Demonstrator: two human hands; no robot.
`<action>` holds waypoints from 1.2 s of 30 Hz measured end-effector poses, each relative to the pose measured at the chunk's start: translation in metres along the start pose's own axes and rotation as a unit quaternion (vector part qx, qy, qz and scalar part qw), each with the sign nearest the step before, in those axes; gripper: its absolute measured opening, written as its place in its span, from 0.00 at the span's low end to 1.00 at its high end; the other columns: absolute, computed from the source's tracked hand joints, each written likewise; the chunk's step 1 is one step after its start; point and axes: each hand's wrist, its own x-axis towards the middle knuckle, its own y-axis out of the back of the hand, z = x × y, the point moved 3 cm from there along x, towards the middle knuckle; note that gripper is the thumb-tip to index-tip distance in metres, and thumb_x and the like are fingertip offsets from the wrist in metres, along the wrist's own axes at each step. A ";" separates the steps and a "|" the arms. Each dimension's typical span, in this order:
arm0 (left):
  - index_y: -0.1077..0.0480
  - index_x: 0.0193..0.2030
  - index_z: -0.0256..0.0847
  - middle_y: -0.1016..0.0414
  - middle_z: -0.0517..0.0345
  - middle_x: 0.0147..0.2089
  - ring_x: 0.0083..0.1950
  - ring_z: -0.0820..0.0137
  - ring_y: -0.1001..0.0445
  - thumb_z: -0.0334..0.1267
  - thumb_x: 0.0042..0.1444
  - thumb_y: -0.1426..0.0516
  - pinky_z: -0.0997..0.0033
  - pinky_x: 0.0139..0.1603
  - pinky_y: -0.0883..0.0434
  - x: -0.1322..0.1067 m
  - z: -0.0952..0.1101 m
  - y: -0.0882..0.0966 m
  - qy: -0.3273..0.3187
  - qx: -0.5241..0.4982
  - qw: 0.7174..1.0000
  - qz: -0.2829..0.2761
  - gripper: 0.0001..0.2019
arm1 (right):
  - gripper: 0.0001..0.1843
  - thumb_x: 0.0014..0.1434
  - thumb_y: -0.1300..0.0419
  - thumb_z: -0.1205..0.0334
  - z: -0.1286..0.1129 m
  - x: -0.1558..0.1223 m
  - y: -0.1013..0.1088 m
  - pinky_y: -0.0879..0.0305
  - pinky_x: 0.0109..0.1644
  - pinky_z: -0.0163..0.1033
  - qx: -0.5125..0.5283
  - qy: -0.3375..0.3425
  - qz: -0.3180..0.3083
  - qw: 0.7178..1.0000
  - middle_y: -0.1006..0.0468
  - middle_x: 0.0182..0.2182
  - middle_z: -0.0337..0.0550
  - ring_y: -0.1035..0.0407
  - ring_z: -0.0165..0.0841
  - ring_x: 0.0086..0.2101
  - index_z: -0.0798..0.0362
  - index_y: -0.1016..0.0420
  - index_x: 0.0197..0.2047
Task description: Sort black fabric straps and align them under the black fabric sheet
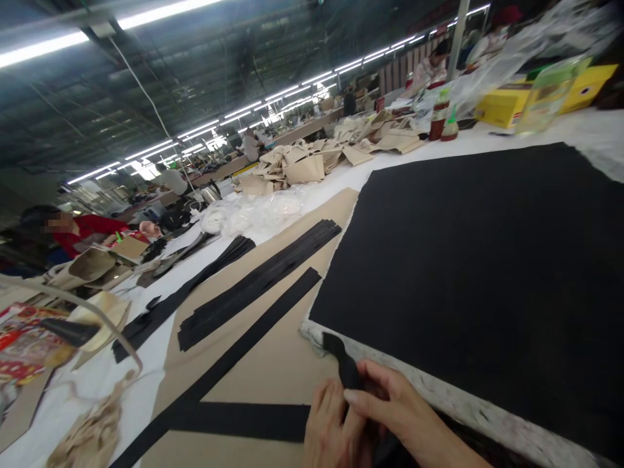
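Note:
A narrow black fabric strip point(347, 367) is pinched between my two hands at the front edge of the work board. My left hand point(329, 419) is closed on it, its fingertips partly hidden. My right hand point(397, 400) grips the same strip from the right with thumb and fingers. The strip's upper end curls against the board's pale, frayed corner. Two flat black strips lie left of my hands: one runs level point(248, 421), the other slants point(253, 338) up to the right. A stack of black strips point(263, 283) lies behind them on tan sheet material point(273, 377).
The thick board with a black top point(468, 260) fills the right. More black strips point(195, 286) lie on the white table at left. Tan pieces point(307, 162), glue bottles point(439, 117) and a yellow box point(502, 106) stand farther back. A person in red point(92, 231) sits at far left.

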 end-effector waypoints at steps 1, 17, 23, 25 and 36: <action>0.33 0.49 0.39 0.28 0.45 0.42 0.46 0.60 0.28 0.35 0.60 0.52 0.58 0.48 0.29 0.003 0.000 0.002 0.005 -0.066 0.998 -0.010 0.13 | 0.24 0.50 0.38 0.45 -0.002 -0.001 0.001 0.48 0.27 0.30 0.016 0.006 -0.004 1.000 0.36 0.26 0.39 0.43 0.26 0.26 0.59 0.32 0.37; 0.35 0.32 0.35 0.37 0.61 0.26 0.25 0.78 0.42 0.49 0.48 0.34 0.77 0.28 0.46 0.051 -0.004 0.015 0.388 -0.625 0.624 -0.263 0.19 | 0.12 0.54 0.35 0.57 -0.023 -0.035 0.043 0.49 0.28 0.28 0.230 0.087 -0.062 0.967 0.31 0.34 0.41 0.47 0.19 0.22 0.57 0.26 0.38; 0.36 0.28 0.36 0.42 0.63 0.23 0.25 0.77 0.47 0.53 0.50 0.38 0.76 0.27 0.50 0.060 -0.006 0.018 0.396 -0.517 0.700 -0.294 0.20 | 0.24 0.52 0.38 0.40 -0.020 -0.067 0.094 0.38 0.44 0.40 0.177 0.125 0.084 0.973 0.30 0.41 0.48 0.36 0.37 0.40 0.55 0.28 0.34; 0.36 0.28 0.36 0.42 0.63 0.23 0.26 0.76 0.46 0.52 0.51 0.39 0.75 0.27 0.49 0.063 -0.002 0.017 0.388 -0.499 0.711 -0.309 0.20 | 0.28 0.51 0.39 0.38 -0.025 -0.078 0.108 0.39 0.43 0.41 0.069 0.136 0.139 0.979 0.30 0.41 0.49 0.37 0.38 0.39 0.57 0.34 0.25; 0.34 0.27 0.38 0.39 0.61 0.25 0.29 0.72 0.42 0.51 0.51 0.41 0.74 0.32 0.44 0.082 0.011 0.006 0.335 -0.428 0.746 -0.386 0.17 | 0.14 0.57 0.41 0.56 -0.022 -0.109 0.123 0.44 0.31 0.32 -0.174 0.033 0.164 0.970 0.30 0.29 0.39 0.40 0.28 0.28 0.54 0.30 0.45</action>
